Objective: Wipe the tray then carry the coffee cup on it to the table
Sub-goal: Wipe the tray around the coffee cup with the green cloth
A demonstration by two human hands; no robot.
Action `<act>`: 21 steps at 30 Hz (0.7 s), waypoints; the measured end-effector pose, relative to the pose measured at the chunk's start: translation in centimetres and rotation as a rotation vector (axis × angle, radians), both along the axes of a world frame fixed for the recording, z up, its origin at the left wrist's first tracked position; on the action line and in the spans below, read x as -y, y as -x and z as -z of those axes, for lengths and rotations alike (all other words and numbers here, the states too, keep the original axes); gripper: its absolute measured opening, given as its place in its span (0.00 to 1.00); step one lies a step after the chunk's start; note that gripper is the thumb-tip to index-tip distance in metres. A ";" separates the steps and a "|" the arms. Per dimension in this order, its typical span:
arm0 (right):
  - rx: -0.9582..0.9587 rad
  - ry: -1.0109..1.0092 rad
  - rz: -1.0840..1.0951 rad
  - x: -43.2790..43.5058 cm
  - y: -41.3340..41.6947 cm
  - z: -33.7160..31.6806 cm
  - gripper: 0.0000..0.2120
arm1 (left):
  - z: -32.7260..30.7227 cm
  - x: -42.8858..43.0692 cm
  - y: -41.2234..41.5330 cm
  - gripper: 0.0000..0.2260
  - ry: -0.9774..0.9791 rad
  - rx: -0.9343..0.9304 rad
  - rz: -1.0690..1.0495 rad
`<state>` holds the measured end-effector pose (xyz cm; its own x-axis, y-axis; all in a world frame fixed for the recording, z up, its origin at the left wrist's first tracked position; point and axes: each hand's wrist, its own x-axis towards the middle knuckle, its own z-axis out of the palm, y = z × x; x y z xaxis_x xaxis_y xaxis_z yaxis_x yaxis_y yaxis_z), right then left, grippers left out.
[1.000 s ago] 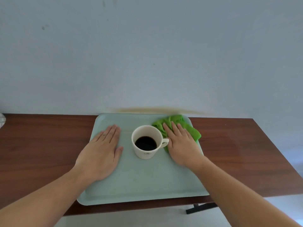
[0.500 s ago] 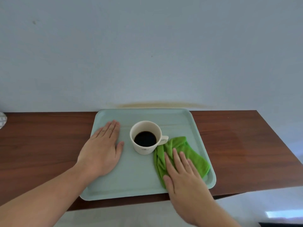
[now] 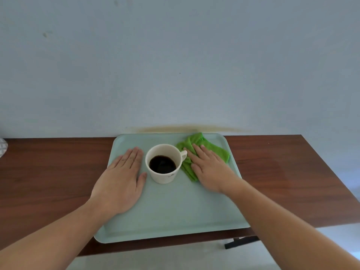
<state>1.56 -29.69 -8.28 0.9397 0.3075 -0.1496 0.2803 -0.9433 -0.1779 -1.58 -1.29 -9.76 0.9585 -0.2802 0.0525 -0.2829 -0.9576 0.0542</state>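
A pale green tray (image 3: 175,217) lies on a brown wooden table (image 3: 48,172). A white coffee cup (image 3: 164,163) full of dark coffee stands upright in the tray's far middle, its handle pointing right. My left hand (image 3: 120,182) lies flat, palm down, on the tray's left part, just left of the cup. My right hand (image 3: 210,168) presses flat on a crumpled green cloth (image 3: 202,147) at the tray's far right, beside the cup's handle. Part of the cloth is hidden under my palm.
A blue-grey wall stands right behind the table, with a brownish stain (image 3: 185,129) just above the tray's far edge. A pale object (image 3: 3,149) peeks in at the table's far left. A dark table leg (image 3: 241,242) shows below the front edge.
My right hand has slid the green cloth from the tray's near right part back up to its far right corner. My left hand and the cup stay in place.
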 end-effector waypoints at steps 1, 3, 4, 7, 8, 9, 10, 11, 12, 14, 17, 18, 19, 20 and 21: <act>-0.014 0.000 0.022 0.3 -1.3 -0.1 0.26 | 0.0 -0.1 0.0 0.32 -0.004 0.001 0.001; -0.022 0.019 0.098 0.9 -2.8 -0.2 0.26 | 0.1 -0.2 0.0 0.32 -0.010 0.003 0.000; -0.009 0.028 0.145 1.2 -2.9 -0.2 0.26 | 0.2 -0.2 -0.1 0.33 -0.010 0.005 -0.001; 0.072 0.072 0.269 2.3 -1.0 0.1 0.27 | 0.3 0.0 -0.1 0.32 0.004 0.005 -0.001; 0.085 0.076 0.309 2.8 0.1 0.3 0.27 | 0.3 0.1 -0.1 0.32 0.013 0.004 -0.003; 0.087 0.066 0.353 3.4 1.3 0.4 0.27 | 0.3 0.1 -0.1 0.32 0.018 0.002 -0.006; 0.081 0.045 0.394 4.0 2.6 0.5 0.28 | 0.3 0.2 -0.1 0.32 0.019 0.002 -0.009; 0.072 0.022 0.425 4.8 3.9 0.5 0.28 | 0.3 0.2 -0.1 0.32 0.019 0.002 -0.010; 0.066 0.000 0.445 5.5 5.1 0.6 0.27 | 0.3 0.2 -0.1 0.32 0.021 0.003 -0.012; 0.059 -0.038 0.458 6.5 6.8 0.6 0.27 | 0.2 0.1 -0.1 0.32 0.024 0.004 -0.014; 0.037 -0.041 0.479 6.7 7.8 0.5 0.27 | 0.2 0.0 0.0 0.32 0.017 0.001 -0.011; 0.033 -0.027 0.493 6.6 7.8 0.4 0.28 | 0.1 0.0 0.0 0.32 0.012 0.002 -0.011; 0.029 -0.011 0.510 6.6 7.8 0.4 0.28 | 0.1 0.0 0.0 0.32 0.007 0.004 -0.011; 0.022 0.001 0.532 6.5 7.6 0.4 0.28 | 0.1 0.1 0.0 0.32 0.004 0.004 -0.009; 0.009 0.005 0.563 6.6 7.4 0.4 0.29 | 0.0 0.1 0.0 0.31 0.003 0.005 -0.008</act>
<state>-5.82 -36.33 -8.66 0.9597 -0.2430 -0.1412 -0.2656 -0.9484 -0.1731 -1.61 -1.41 -9.77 0.9606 -0.2720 0.0575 -0.2751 -0.9598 0.0554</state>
